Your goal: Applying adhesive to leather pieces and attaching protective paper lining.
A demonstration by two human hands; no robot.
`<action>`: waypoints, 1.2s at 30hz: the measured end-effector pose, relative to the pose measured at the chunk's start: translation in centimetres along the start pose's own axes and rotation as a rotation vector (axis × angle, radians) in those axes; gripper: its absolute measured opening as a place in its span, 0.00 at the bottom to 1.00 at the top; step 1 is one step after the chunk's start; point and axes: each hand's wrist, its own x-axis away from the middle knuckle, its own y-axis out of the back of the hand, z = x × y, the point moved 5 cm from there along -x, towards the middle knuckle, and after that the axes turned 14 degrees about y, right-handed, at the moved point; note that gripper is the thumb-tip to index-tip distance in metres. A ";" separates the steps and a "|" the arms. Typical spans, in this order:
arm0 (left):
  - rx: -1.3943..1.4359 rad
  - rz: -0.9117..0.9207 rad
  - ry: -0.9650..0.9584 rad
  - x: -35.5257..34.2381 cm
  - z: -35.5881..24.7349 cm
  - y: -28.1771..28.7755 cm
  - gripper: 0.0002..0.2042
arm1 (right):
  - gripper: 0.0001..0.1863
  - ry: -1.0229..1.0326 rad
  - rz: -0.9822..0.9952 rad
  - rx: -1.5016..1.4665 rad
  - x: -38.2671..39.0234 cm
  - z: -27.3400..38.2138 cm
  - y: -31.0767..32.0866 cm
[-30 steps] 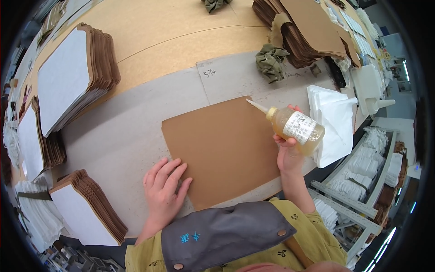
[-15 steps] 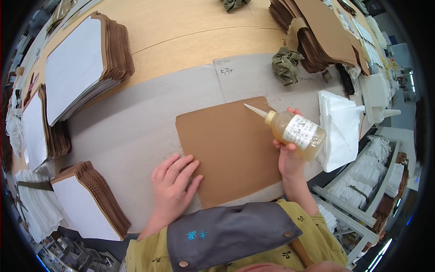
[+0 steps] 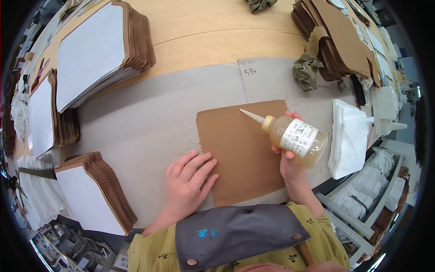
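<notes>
A brown card sheet (image 3: 240,154) lies on the grey work mat (image 3: 136,127) in front of me. My left hand (image 3: 190,181) rests open at the sheet's lower left, fingertips on its left edge. In my right hand (image 3: 292,158) is a clear squeeze bottle (image 3: 297,138) of amber liquid with a white label, held tilted, its long pale nozzle (image 3: 252,114) pointing left over the sheet near the top edge. Whether the tip touches the card, I cannot tell. Folded white fabric (image 3: 346,136) lies just right of the bottle.
Stacks of brown and white patterns (image 3: 90,45) line the left. A brown pattern stack (image 3: 340,41) and crumpled olive cloth (image 3: 307,72) are at back right. A white plastic container (image 3: 383,111) stands at the right edge, above a shelf rack (image 3: 362,195) of white bundles.
The bottle's nozzle has moved left along the sheet's top edge, away from the top right corner. My left hand keeps its place on the sheet. The whole view has shifted.
</notes>
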 end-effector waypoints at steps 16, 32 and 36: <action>0.065 0.041 0.005 0.1 0.4 0.0 0.20 | 0.56 0.225 0.379 0.166 0.0 -1.2 -5.6; 0.068 0.029 0.019 0.0 0.3 -0.2 0.20 | 0.47 0.452 0.467 0.343 0.7 2.2 -3.7; 0.066 0.036 0.008 0.0 0.2 -0.3 0.20 | 0.47 0.086 0.267 0.199 0.8 2.7 -1.6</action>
